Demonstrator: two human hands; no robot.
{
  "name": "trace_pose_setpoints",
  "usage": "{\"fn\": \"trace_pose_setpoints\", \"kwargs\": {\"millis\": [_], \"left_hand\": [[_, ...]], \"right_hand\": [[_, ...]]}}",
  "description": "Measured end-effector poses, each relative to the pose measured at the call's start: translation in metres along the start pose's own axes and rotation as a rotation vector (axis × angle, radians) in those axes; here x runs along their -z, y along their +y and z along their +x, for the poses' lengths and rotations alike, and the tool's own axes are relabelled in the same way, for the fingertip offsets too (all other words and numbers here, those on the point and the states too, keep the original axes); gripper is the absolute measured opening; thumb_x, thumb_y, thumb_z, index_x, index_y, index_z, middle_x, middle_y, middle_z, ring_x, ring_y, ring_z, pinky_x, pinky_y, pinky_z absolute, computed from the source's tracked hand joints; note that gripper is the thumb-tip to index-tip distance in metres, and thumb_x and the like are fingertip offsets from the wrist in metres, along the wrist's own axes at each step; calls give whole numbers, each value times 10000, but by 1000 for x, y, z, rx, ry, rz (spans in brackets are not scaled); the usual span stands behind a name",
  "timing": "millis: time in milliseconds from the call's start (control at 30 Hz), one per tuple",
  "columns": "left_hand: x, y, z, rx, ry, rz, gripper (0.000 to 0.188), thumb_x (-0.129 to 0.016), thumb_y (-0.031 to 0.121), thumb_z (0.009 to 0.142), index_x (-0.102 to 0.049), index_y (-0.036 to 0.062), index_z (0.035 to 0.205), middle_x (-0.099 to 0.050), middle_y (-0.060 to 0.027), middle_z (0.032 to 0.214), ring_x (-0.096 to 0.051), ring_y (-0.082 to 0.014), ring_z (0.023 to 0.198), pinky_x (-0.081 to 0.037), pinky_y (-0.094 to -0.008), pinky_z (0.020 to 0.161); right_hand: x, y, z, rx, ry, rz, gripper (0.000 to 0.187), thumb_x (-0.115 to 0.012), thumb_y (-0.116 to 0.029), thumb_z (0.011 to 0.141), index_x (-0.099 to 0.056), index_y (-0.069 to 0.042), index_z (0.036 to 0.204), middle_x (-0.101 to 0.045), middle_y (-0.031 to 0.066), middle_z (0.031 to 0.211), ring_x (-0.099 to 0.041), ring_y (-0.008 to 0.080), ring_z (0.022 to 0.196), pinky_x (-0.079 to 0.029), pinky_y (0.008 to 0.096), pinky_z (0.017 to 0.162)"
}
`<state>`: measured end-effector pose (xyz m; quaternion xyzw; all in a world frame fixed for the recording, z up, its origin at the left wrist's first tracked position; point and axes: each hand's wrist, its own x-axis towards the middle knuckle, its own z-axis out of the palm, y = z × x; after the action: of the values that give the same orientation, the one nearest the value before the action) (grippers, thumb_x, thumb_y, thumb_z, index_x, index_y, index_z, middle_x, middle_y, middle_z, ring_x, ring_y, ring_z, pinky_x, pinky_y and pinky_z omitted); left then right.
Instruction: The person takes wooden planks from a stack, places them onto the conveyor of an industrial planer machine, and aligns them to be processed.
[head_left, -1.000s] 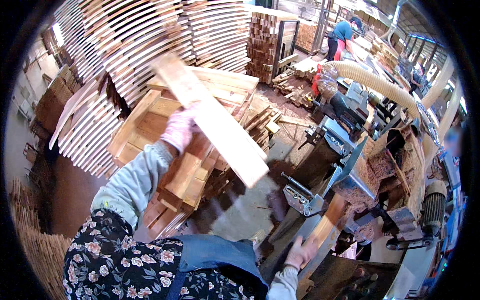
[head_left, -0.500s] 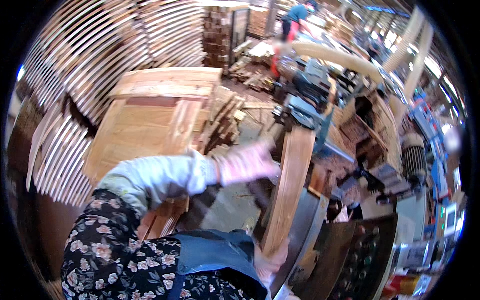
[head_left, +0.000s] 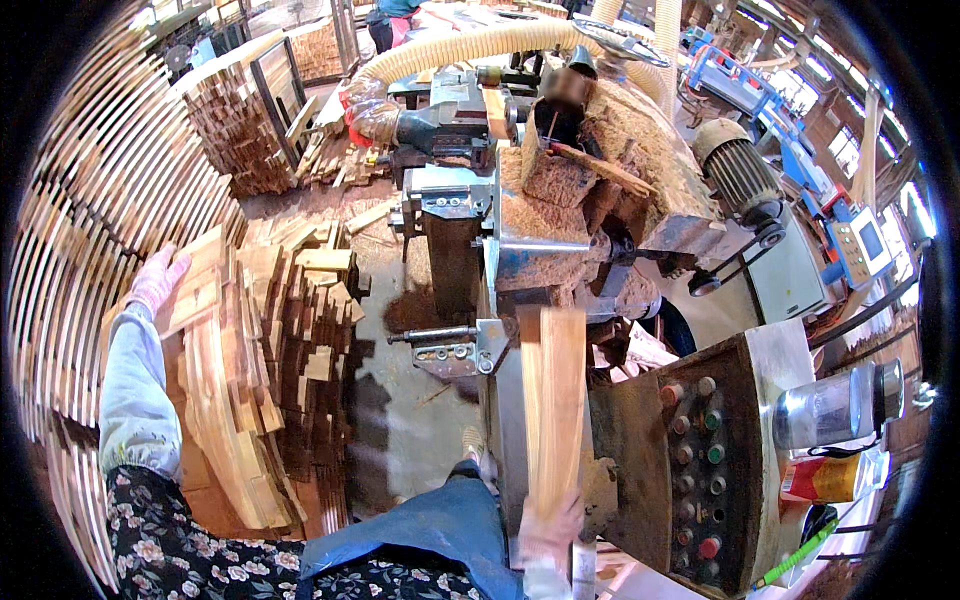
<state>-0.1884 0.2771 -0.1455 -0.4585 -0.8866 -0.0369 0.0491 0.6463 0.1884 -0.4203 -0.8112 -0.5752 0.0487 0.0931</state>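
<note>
The right hand [head_left: 552, 525] curls its fingers over the near end of a wooden board [head_left: 562, 400] lying along the metal bed [head_left: 509, 425]; the left hand [head_left: 158, 282] rests on a stacked plank [head_left: 207, 268] — whether it grips, I cannot tell. With arms spread wide, an uneven push could skew the board, and a careless tug could topple the pile [head_left: 225, 400].

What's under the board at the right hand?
A grey metal strip shows along the left side of the board, which the right hand touches. Whatever lies directly beneath is covered and cannot be seen.
</note>
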Motion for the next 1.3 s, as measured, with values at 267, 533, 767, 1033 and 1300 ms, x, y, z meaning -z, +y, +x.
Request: {"fn": "trace_pose_setpoints", "kwargs": {"millis": [267,533,767,1033,1300], "left_hand": [[65,69,-72,-26,164,187,578,-891,507,757,-690,19,994,-705,-189,1057,-671,-380,1087,-540,-452,996],[76,-1,-188,17,-180,215,1308,-973,344,577,-311,36,1662,-484,-253,1574,-486,-403,1461,-409,-451,1227],[40,-32,-175,19,-103,140,1231,-946,342,625,-334,67,1657,-552,-247,1444,-569,-414,1337,-480,-449,1140],[92,52,-202,-176,59,157,926,-818,277,762,-443,33,1574,-607,-268,1341,-596,-445,1260,-497,-502,1089],[162,241,-166,-388,-183,-425,889,-861,357,854,-450,30,1571,-718,-190,1198,-728,-293,1030,-613,-375,923]], "right_hand": [[-27,-126,141,95,135,196,1004,-785,-581,725,-482,-112,1559,-565,198,1440,-549,428,1271,-423,601,1099],[2,-14,-21,303,39,90,742,-759,-530,840,-580,-77,1400,-585,246,1411,-604,469,1214,-506,566,1035],[21,34,-83,432,108,-75,503,-715,-335,887,-619,-79,1309,-598,200,1357,-589,424,1219,-484,544,1038],[-5,-52,78,697,181,20,421,-715,-251,867,-612,-80,1238,-604,168,1234,-578,382,1182,-480,522,999],[-56,-166,168,594,135,609,375,-695,-236,933,-703,-75,1271,-695,195,1257,-637,425,1143,-516,515,994]]}}
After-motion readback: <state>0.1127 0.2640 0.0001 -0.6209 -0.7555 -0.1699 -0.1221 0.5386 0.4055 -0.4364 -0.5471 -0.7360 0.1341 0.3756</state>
